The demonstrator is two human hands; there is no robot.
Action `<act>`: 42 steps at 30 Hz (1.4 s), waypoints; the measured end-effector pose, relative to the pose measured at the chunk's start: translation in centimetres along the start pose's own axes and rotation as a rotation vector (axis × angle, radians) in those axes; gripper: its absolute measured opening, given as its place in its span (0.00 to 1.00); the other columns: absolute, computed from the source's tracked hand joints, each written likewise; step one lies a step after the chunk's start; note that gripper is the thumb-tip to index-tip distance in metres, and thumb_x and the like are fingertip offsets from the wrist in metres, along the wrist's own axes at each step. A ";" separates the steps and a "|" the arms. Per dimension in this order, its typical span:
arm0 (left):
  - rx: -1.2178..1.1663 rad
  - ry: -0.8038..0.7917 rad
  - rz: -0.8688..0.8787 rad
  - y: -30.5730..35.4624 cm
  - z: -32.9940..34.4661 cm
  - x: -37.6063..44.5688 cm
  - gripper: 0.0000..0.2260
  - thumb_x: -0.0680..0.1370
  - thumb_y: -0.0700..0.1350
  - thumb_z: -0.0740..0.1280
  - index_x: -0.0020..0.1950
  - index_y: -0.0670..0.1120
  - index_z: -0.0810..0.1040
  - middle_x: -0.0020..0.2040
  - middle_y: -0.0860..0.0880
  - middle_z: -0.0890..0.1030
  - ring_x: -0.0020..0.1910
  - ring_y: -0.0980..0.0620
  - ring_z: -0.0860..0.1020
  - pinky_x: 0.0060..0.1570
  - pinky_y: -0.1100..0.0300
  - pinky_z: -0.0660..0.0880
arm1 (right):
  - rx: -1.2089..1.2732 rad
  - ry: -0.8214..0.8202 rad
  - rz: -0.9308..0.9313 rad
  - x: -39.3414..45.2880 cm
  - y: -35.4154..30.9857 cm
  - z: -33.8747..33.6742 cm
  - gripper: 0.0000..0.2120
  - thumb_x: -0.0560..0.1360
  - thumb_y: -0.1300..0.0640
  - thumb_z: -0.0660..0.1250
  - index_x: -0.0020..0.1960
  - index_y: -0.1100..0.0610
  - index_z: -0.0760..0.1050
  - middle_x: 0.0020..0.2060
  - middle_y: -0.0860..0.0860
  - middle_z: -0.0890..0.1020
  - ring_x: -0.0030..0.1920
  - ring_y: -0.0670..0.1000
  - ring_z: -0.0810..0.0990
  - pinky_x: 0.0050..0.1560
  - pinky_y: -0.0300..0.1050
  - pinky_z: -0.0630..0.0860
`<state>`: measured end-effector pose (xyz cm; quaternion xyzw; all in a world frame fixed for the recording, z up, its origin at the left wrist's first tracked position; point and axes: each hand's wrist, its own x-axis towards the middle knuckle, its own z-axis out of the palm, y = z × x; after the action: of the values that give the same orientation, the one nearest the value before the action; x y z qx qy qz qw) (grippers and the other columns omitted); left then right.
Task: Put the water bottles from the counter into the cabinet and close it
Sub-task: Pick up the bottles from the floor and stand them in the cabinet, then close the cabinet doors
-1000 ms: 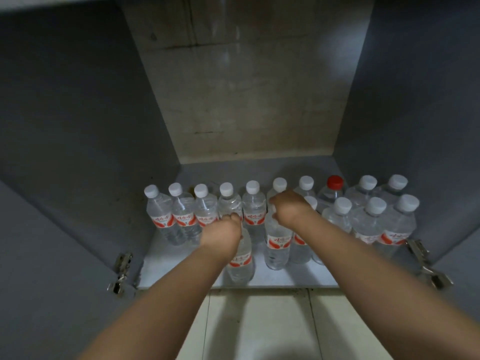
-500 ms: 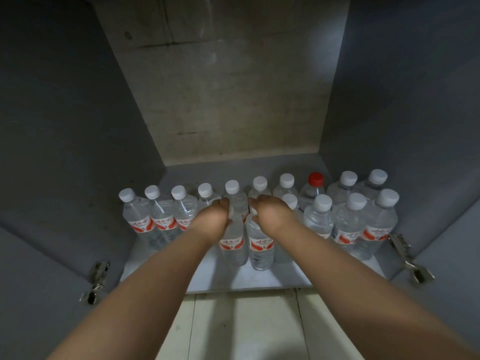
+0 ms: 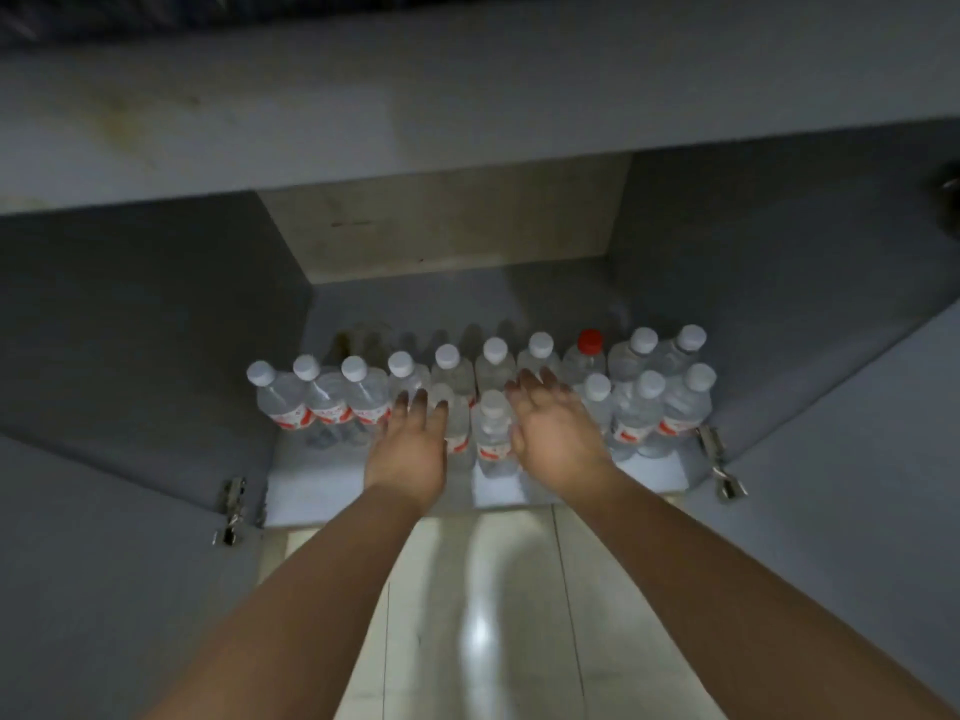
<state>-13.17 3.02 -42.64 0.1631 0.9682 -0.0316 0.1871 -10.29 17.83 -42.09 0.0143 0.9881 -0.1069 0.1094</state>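
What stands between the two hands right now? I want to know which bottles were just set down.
In the head view, two white-capped bottles stand between the left hand and right hand: one clear in the gap, one beside the left fingers.

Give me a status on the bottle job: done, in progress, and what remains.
Done: rows of water bottles stand upright on the cabinet floor, including the two front ones. In hand: nothing; the left hand and right hand are open beside those two. Left: both cabinet doors stand open and need closing. The countertop is out of view, so I cannot tell whether more bottles wait there.
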 end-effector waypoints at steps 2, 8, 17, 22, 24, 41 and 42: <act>-0.019 -0.001 0.005 0.5 -1.3 -3.4 0.23 0.83 0.45 0.51 0.78 0.48 0.50 0.80 0.46 0.46 0.79 0.44 0.43 0.77 0.49 0.48 | 0.020 0.004 0.044 -3.6 0.7 -2.4 0.24 0.79 0.58 0.57 0.74 0.59 0.60 0.75 0.57 0.61 0.76 0.57 0.58 0.75 0.51 0.57; -0.091 -0.070 0.083 5.6 -7.6 -13.9 0.22 0.84 0.51 0.48 0.78 0.52 0.49 0.80 0.51 0.44 0.78 0.46 0.39 0.77 0.49 0.43 | -0.093 0.225 0.034 -16.1 3.7 -10.5 0.19 0.68 0.55 0.58 0.51 0.62 0.82 0.48 0.60 0.86 0.52 0.61 0.84 0.48 0.63 0.79; -0.137 -0.020 0.187 14.8 -17.8 -23.0 0.23 0.83 0.52 0.48 0.78 0.54 0.48 0.79 0.54 0.42 0.78 0.49 0.38 0.77 0.49 0.40 | -0.103 0.422 0.397 -28.7 8.7 -25.3 0.20 0.69 0.52 0.59 0.58 0.61 0.70 0.64 0.66 0.76 0.67 0.70 0.66 0.57 0.79 0.61; -0.087 -0.002 0.209 17.3 -19.9 -24.7 0.24 0.83 0.53 0.48 0.78 0.53 0.45 0.79 0.52 0.42 0.78 0.47 0.38 0.77 0.49 0.39 | 0.024 0.020 0.639 -31.4 9.8 -26.9 0.33 0.64 0.59 0.78 0.65 0.68 0.71 0.60 0.77 0.71 0.47 0.74 0.78 0.44 0.64 0.78; -0.083 0.000 0.189 17.5 -20.1 -25.3 0.24 0.83 0.53 0.48 0.78 0.53 0.45 0.79 0.52 0.41 0.78 0.47 0.37 0.77 0.48 0.39 | 0.038 0.056 0.597 -31.6 9.3 -27.1 0.31 0.70 0.58 0.73 0.69 0.66 0.66 0.61 0.75 0.69 0.51 0.71 0.76 0.48 0.60 0.77; 0.066 0.032 -0.346 -5.5 -22.7 -33.0 0.27 0.83 0.52 0.49 0.78 0.45 0.43 0.79 0.47 0.41 0.78 0.47 0.39 0.77 0.50 0.42 | -0.036 -0.147 -0.168 -22.9 -10.2 -24.1 0.30 0.81 0.43 0.48 0.77 0.59 0.50 0.77 0.57 0.54 0.78 0.56 0.45 0.77 0.53 0.37; 0.069 0.034 -0.384 -7.9 -22.8 -33.5 0.27 0.83 0.52 0.49 0.78 0.44 0.43 0.79 0.46 0.41 0.78 0.47 0.39 0.77 0.50 0.42 | -0.036 -0.130 -0.151 -21.9 -10.7 -24.1 0.30 0.81 0.43 0.47 0.77 0.59 0.50 0.77 0.57 0.53 0.78 0.56 0.46 0.77 0.53 0.38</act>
<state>5.56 -11.83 -8.97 -0.0180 0.9829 -0.0973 0.1555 5.34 12.41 -12.11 -0.0693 0.9790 -0.0978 0.1652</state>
